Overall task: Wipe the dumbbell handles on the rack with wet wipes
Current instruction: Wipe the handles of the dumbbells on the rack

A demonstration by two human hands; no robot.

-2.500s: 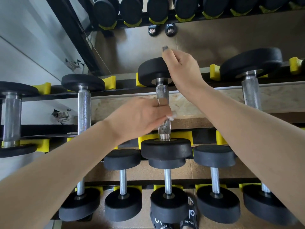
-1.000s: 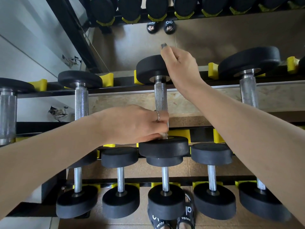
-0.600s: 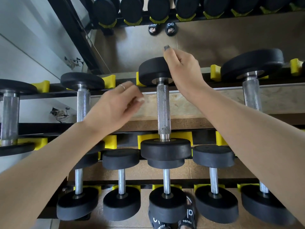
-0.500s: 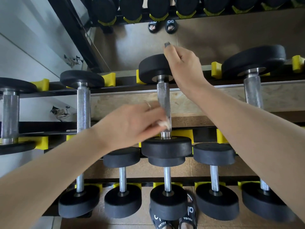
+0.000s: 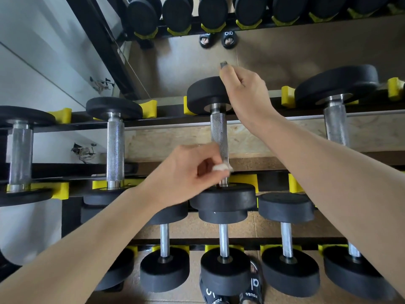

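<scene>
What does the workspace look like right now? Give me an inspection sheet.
Surface: black rack with yellow cradles, two tiers visible.
Job's things: centre dumbbell handle upright in view; white wet wipe against its lower part.
Clutter: nothing seen.
Grippers: left hand pinches the wipe; right hand grips the far weight head.
Cables: loose wires at the wall, left.
Surroundings: mirror behind; sandals on the floor below.
</scene>
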